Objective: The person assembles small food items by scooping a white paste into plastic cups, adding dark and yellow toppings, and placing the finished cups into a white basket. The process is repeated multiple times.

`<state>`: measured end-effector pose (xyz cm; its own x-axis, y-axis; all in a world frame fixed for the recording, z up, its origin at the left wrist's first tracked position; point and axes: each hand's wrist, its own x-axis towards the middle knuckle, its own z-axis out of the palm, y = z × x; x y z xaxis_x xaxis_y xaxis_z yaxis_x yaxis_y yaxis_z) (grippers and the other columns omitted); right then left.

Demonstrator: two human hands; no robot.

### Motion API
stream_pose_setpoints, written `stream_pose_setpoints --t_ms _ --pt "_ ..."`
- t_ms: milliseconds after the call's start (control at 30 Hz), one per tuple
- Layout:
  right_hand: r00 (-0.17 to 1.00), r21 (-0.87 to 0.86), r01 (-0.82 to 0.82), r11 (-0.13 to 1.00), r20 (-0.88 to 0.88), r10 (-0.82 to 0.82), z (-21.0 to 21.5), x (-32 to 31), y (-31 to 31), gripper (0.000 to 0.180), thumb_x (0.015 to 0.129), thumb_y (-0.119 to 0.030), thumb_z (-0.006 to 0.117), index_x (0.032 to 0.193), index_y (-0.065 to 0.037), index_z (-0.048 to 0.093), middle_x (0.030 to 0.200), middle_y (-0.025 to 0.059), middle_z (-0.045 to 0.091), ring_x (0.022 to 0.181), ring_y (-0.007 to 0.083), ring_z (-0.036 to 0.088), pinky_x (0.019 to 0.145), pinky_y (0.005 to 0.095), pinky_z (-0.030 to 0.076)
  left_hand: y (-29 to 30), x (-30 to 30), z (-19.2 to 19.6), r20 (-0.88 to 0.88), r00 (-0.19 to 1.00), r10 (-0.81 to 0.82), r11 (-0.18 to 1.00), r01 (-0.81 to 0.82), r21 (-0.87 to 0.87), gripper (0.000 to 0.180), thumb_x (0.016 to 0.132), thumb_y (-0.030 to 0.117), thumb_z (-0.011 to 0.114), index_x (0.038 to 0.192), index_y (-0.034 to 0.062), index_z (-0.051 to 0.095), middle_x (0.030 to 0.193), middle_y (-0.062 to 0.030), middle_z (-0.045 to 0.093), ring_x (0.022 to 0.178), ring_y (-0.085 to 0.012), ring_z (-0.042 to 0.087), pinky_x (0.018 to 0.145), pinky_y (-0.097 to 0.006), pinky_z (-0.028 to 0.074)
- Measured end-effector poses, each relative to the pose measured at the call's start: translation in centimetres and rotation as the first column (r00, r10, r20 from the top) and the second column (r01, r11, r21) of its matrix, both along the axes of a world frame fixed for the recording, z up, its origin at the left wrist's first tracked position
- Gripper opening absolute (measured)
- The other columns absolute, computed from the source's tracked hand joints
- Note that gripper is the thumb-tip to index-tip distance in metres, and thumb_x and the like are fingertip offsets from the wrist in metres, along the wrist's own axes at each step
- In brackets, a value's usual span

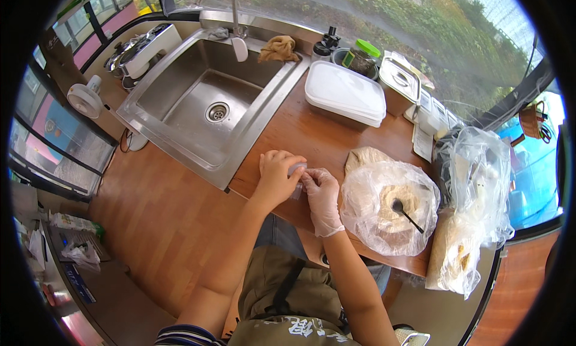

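Observation:
My two hands meet over the wooden counter (pixel 312 136), near its front edge. A thin clear disposable glove covers my right hand (pixel 321 193). My bare left hand (pixel 277 177) is curled around a small crumpled piece of clear plastic (pixel 297 173), and the gloved right fingers pinch the same piece. Just to the right lies an open plastic bag of pale flour-like powder (pixel 389 205) with a dark spoon (pixel 407 214) stuck in it.
A steel sink (pixel 207 100) with a tap is set in the counter at left, a brown cloth (pixel 279 48) on its rim. Behind stand a white lidded box (pixel 345 94), a steel container (pixel 399 79), a green-lidded jar (pixel 362 57). More plastic bags (pixel 474 184) fill the right end.

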<state>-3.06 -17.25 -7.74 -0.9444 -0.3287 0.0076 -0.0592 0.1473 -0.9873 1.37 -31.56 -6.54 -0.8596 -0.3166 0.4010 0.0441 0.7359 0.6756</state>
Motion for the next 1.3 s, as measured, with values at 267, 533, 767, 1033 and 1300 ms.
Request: stream_pose_setpoints --t_ms 267,533,767,1033,1300 --pt "0.985 -0.186 0.112 0.976 0.154 -0.083 1.8 1.9 1.1 0.013 0.103 -0.005 0.069 0.095 0.005 0.073 0.088 0.0030 0.067 0.069 0.0104 0.061 0.060 0.0258 0.049 -1.3 -0.2 0.8 0.159 0.987 -0.001 0.999 -0.005 0.036 0.024 0.094 0.027 0.073 0.114 0.0147 0.079 0.120 -0.0079 0.071 0.129 -0.0329 0.055 0.117 -0.053 0.033" --pt "0.839 0.113 0.202 0.973 -0.532 -0.113 10.1 7.3 8.4 0.012 0.094 0.000 0.072 0.106 -0.002 0.071 0.101 0.0185 0.066 0.091 0.0379 0.066 0.078 0.0437 0.054 5.8 3.9 6.6 -0.090 0.967 -0.237 0.823 0.249 0.511 0.032 0.105 0.016 0.066 0.136 0.0064 0.067 0.133 -0.0108 0.068 0.127 -0.0262 0.061 0.114 -0.042 0.046" --pt "0.908 0.200 0.225 0.954 -0.398 -0.131 11.8 8.3 17.6 0.018 0.094 -0.003 0.076 0.112 -0.003 0.071 0.106 0.0136 0.067 0.090 0.0283 0.067 0.076 0.0403 0.055 13.5 6.8 7.5 -0.129 0.874 -0.468 0.126 0.210 0.969 0.040 0.104 0.003 0.068 0.141 -0.0022 0.055 0.130 -0.0165 0.068 0.118 -0.0183 0.066 0.101 -0.033 0.056" --pt "0.799 0.487 0.595 0.639 -0.445 -0.405 7.7 1.4 28.2 0.026 0.099 -0.019 0.077 0.113 0.001 0.068 0.087 0.0103 0.067 0.074 0.0191 0.060 0.071 0.0342 0.052 16.8 6.4 6.1 -0.195 0.838 -0.510 -0.056 0.194 0.979 0.037 0.098 0.000 0.075 0.131 -0.0009 0.058 0.129 -0.0173 0.070 0.119 -0.0199 0.068 0.104 -0.036 0.057" --pt "0.837 0.415 0.530 0.740 -0.397 -0.377 8.6 0.0 26.2 0.010 0.093 -0.007 0.076 0.098 0.001 0.074 0.090 0.0182 0.073 0.079 0.0321 0.071 0.075 0.0388 0.056 17.8 5.9 5.3 -0.123 0.858 -0.499 -0.021 0.130 0.991 0.038 0.098 0.001 0.076 0.131 -0.0012 0.059 0.130 -0.0166 0.069 0.122 -0.0198 0.066 0.106 -0.037 0.057"
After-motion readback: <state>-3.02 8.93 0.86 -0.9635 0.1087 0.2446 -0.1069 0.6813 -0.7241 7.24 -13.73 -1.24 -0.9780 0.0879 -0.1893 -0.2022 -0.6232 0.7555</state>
